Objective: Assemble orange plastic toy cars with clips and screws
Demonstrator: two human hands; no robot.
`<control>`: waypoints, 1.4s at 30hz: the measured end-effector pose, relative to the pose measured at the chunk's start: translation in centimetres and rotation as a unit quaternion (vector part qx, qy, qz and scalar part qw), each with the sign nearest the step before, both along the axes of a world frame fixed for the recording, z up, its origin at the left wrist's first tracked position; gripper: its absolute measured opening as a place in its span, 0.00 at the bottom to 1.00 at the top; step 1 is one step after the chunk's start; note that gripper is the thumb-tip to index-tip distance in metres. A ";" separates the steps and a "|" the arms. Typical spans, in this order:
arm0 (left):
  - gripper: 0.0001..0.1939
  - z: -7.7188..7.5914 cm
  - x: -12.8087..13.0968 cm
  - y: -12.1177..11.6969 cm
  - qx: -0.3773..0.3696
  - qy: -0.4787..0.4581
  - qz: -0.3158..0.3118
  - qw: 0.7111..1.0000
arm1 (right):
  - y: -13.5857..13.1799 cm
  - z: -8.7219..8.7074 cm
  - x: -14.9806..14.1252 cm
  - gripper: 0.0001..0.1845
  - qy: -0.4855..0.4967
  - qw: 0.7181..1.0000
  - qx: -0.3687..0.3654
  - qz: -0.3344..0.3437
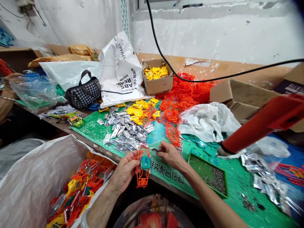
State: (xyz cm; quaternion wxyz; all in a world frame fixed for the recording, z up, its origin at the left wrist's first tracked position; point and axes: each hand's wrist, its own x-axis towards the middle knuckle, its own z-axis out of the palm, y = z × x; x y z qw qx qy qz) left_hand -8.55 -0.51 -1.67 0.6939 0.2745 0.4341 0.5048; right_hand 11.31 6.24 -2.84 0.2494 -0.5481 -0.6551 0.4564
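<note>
My left hand (123, 172) is closed on an orange toy car frame (142, 182) above the table's front edge. A teal part (145, 162) sits in the middle of the frame. Just to its right, my right hand (171, 155) pinches a small dark, shiny piece (155, 149), too small to name. Beyond both hands lies a heap of silver plastic pieces (125, 129), with yellow car bodies (135, 111) behind it. More orange frames (173, 134) are piled to the right of the heap.
A green tray (190, 171) of tiny metal parts stands right. A red bar (256, 126) slants in from the right. At lower left is a white sack (30, 177) of assembled pieces. A cardboard box (158, 86) stands behind. Another person's arm (8, 98) shows far left.
</note>
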 end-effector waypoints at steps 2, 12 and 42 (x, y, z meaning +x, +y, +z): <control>0.15 0.5 0.7 0.3 0.008 0.021 -0.023 0.999 | -1.1 1.5 1.8 0.03 0.050 0.998 -0.028 0.016; 0.13 -0.1 5.7 1.1 0.050 0.090 -0.151 0.983 | -5.5 4.2 4.5 0.16 0.272 0.954 -0.125 0.026; 0.24 1.9 8.5 -0.2 0.625 0.430 -0.217 0.614 | -11.3 -0.8 7.8 0.10 0.358 0.896 0.234 -0.118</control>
